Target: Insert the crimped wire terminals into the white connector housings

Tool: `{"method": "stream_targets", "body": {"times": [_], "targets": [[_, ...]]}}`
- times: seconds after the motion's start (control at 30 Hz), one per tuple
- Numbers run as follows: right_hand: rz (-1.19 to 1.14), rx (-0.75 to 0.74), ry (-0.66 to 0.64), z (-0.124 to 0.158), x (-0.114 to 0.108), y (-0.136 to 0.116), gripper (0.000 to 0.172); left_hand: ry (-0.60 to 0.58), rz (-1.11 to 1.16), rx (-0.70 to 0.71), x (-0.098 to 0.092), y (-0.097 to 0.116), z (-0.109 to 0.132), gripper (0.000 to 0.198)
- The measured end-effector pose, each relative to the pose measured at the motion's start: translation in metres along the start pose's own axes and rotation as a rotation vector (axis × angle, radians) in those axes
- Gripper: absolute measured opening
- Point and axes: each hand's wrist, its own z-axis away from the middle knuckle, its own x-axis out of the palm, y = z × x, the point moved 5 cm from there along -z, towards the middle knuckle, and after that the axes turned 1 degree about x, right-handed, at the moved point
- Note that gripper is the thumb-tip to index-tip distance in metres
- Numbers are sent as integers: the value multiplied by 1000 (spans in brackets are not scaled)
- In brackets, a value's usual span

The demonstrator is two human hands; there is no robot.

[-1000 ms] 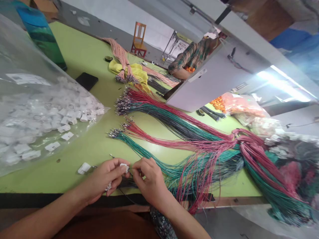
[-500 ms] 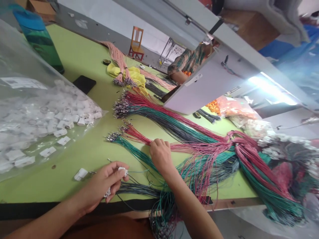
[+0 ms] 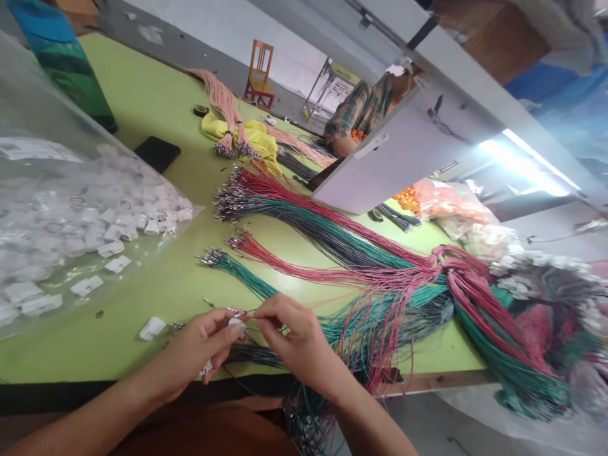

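My left hand [image 3: 197, 349] is closed round a small white connector housing [image 3: 236, 325] at the near edge of the green table [image 3: 156, 107]. My right hand [image 3: 291, 342] pinches a thin red wire [image 3: 243, 313], its metal tip right at the housing. Both hands meet just in front of me. Behind them lie bundles of green wires [image 3: 247, 278], red wires [image 3: 294, 269] and dark wires [image 3: 308, 225] with metal terminals pointing left. Another white housing [image 3: 152, 328] lies loose left of my left hand.
A clear plastic bag of white housings [image 3: 71, 221] fills the left. A black phone [image 3: 157, 154], a green bottle [image 3: 61, 63], a yellow cloth [image 3: 256, 136] and pink wires [image 3: 223, 107] lie further back. A person in a plaid shirt [image 3: 365, 111] sits behind a grey panel [image 3: 403, 158].
My right hand reached out to the red wire bundle, then came back with a wire to the housing in my left hand. My left hand stayed put.
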Motion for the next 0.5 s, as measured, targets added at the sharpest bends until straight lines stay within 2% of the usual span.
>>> {"method": "stream_targets", "body": {"times": [0.07, 0.17, 0.5], "targets": [[-32, 63, 7, 3, 11, 1, 12, -2, 12, 3, -1, 0, 1, 49], [3, 133, 114, 6, 12, 11, 12, -2, 23, 5, -2, 0, 0, 50], [42, 103, 142, 2, 6, 9, 12, -5, 16, 10, -1, 4, 0, 48]]}}
